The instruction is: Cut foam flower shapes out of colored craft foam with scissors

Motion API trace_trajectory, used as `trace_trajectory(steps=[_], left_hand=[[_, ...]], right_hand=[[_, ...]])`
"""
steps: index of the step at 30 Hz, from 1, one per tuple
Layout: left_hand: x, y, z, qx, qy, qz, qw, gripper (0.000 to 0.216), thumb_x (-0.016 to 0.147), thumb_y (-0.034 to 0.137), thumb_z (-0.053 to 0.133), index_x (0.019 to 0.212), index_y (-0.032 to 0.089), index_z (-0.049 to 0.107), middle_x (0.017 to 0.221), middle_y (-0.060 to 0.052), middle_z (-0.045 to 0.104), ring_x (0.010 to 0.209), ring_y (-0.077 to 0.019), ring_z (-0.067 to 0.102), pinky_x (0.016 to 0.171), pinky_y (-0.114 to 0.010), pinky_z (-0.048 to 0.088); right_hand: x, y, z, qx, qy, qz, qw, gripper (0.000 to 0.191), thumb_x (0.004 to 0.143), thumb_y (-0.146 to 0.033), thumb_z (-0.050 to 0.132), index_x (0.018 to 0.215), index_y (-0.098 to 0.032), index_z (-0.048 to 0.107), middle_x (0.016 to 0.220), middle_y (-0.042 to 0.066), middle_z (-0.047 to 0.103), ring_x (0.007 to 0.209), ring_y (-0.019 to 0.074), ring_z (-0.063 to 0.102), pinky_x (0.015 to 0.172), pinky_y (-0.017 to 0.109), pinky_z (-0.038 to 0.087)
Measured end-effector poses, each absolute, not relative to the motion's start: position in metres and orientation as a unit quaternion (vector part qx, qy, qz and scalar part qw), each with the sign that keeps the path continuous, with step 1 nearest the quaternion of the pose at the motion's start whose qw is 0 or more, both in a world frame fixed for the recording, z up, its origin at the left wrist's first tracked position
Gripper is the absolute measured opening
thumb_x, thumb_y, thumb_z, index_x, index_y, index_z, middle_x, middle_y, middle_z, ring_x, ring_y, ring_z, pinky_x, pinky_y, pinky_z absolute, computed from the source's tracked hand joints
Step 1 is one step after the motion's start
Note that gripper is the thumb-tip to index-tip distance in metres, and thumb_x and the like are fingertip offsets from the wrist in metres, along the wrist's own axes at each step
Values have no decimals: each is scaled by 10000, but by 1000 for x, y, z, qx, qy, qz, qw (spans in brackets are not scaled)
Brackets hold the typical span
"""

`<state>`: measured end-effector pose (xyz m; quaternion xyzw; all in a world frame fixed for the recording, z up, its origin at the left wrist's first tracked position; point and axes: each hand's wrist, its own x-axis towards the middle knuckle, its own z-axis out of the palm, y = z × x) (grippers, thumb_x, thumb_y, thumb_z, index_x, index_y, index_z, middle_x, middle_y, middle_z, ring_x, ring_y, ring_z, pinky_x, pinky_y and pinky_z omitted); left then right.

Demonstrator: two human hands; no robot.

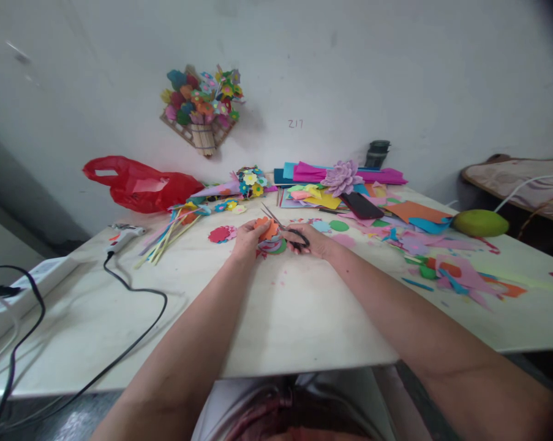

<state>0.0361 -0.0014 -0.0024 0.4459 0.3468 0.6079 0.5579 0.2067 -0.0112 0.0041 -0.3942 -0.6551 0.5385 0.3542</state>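
My left hand [247, 237] pinches an orange flower-shaped cutout [267, 229] by its edge above the middle of the table. In my right hand [313, 239] is a pair of scissors [299, 237] with black handles, its blades slanting up and left, close beside the orange cutout. Under my hands lie more cutouts, with a green one [280, 247] partly hidden. Red and pink flower cutouts [220, 234] rest just left of my left hand. A green round piece [338, 226] and a pale blue cutout [321, 226] lie beyond my right hand.
At left are a glue gun [125, 237] with a black cord, a power strip [41, 282], paper strips [159, 242] and a red plastic bag [142, 187]. Felt scraps [464, 275], a phone [361, 206] and a green fruit [481, 223] lie at right. A flower basket [203, 138] hangs on the wall.
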Motion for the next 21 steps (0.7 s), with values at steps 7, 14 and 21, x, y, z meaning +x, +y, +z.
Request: trace_trajectory(steps=[7,14,21], left_hand=[[33,0,-7,476,345,577,567,319,544,347,827,664,130,626,594,-31,637,483,-112,560,440,-219,419],[35,3,-9,498,339,556,572,314,550,305,830,725,125,641,603,-29,634,492,-110,560,467,-226,422],[42,-3,-5,503,346,549,570,336,527,274,843,753,115,650,663,-64,666,549,-128,603,548,-252,454]], right_hand=[[208,-6,1,-396,-648,520,391,260,757,-387,642,735,-143,557,531,-14,560,370,58,461,289,159,210],[207,-4,4,-412,-605,492,472,380,613,-287,742,932,-159,580,578,-26,591,469,91,539,351,155,254],[199,-8,8,-401,-563,510,511,411,515,-227,750,881,-167,573,621,-47,582,477,83,529,380,167,304]])
